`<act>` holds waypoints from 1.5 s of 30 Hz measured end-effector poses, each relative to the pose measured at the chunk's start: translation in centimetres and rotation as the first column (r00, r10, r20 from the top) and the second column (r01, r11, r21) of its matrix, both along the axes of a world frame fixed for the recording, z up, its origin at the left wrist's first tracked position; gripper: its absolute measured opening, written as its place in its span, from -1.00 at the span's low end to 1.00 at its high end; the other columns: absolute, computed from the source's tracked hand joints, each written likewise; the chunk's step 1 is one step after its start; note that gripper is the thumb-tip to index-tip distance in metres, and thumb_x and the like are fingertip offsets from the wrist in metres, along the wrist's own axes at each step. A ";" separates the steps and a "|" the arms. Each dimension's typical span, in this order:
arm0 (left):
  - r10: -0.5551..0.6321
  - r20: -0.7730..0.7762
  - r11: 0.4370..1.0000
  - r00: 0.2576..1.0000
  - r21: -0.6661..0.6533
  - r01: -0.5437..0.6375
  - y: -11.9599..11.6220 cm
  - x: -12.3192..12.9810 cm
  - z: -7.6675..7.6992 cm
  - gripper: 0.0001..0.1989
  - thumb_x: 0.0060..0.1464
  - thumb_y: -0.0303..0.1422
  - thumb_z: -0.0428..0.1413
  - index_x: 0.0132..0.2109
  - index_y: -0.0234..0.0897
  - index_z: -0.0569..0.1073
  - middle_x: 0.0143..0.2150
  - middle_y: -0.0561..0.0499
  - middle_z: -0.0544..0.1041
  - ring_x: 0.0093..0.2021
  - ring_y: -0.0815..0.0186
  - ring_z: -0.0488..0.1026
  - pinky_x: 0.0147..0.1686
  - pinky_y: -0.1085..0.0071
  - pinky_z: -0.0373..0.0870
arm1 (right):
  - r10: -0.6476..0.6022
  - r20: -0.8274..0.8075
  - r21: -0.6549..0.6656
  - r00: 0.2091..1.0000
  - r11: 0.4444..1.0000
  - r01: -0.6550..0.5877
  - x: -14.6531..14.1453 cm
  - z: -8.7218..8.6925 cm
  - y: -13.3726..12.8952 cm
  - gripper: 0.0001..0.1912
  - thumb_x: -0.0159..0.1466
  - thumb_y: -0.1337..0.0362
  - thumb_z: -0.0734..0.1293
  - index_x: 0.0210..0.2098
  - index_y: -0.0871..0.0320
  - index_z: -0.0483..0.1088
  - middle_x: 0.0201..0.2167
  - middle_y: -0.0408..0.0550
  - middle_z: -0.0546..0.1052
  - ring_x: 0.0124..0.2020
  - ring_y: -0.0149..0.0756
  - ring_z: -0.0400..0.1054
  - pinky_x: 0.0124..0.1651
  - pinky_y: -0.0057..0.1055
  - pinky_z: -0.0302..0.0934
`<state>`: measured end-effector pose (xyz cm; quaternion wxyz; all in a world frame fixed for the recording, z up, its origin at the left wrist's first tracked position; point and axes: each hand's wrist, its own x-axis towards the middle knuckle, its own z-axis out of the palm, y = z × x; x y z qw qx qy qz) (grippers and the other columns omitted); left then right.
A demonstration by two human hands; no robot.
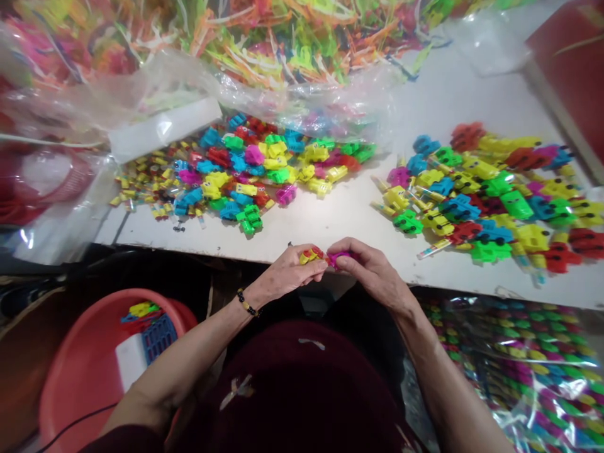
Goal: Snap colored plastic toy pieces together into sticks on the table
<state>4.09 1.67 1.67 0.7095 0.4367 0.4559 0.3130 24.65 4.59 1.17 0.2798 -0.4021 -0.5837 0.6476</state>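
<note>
My left hand (pixel 295 267), with a beaded bracelet at its wrist, is closed around several small yellow-and-red pieces (pixel 311 254) at the table's front edge. My right hand (pixel 368 267) pinches a small magenta piece (pixel 338 258). The two hands nearly touch, and the magenta piece meets the left fingertips. Beyond my left hand lies a loose pile of coloured toy pieces (pixel 236 173), with small yellow tubes (pixel 146 182) at its left side. To the right, toy vehicles joined to tubes form another pile (pixel 486 195).
A plastic bag of bright strips (pixel 283 44) spans the back of the white table (pixel 325 217). A white bar (pixel 165 129) lies by the left pile. Below left stands a red tub (pixel 80 352); below right are bagged coloured toys (pixel 542 377). A red box (pixel 576 69) is at back right.
</note>
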 end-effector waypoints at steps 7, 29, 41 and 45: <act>-0.033 -0.067 0.998 0.997 0.053 0.037 -1.0 -0.1 0.8 -0.72 0.21 -0.19 0.16 -0.35 -0.28 0.34 -0.50 0.13 0.34 -0.52 0.50 0.17 -0.49 0.48 0.06 | 0.041 0.165 0.331 0.985 0.939 -0.094 -0.2 1.0 -0.5 -0.79 0.42 0.11 0.29 -0.14 0.10 0.45 -0.24 -0.04 0.51 -0.21 -0.25 0.39 -0.11 -0.27 0.29; 0.259 -0.760 0.814 0.597 0.504 0.288 -3.9 -5.4 -1.9 -0.69 0.30 -0.42 0.00 0.11 -0.19 0.51 -0.08 -0.11 0.57 -0.11 0.19 0.53 -0.07 0.30 0.43 | -0.673 0.132 0.966 0.727 0.253 0.059 1.8 1.8 3.8 -0.58 0.27 0.16 0.43 0.08 0.16 0.47 0.03 0.21 0.55 0.14 0.14 0.42 0.18 0.16 0.31; 0.300 -0.907 0.811 0.295 0.405 0.423 -2.5 -10.9 -2.6 -0.73 0.14 -0.58 -0.01 -0.08 -0.25 0.46 -0.12 -0.12 0.57 -0.13 0.15 0.52 -0.14 0.30 0.42 | -0.040 0.437 0.606 0.898 0.751 -0.262 -15.6 -1.9 7.5 -0.64 0.27 0.24 0.30 0.04 0.15 0.44 -0.31 0.00 0.56 -0.35 -0.19 0.39 -0.23 -0.28 0.25; 0.466 -0.860 0.837 0.206 0.504 0.211 -1.4 -16.5 -3.3 -0.68 0.14 -0.60 -0.02 -0.04 -0.26 0.48 -0.08 -0.14 0.56 -0.06 0.14 0.50 -0.08 0.29 0.41 | -0.203 0.266 0.485 0.942 0.873 0.052 -12.3 -2.0 6.8 -0.65 0.23 0.17 0.29 -0.03 0.13 0.48 -0.39 -0.09 0.51 -0.39 -0.23 0.35 -0.23 -0.27 0.28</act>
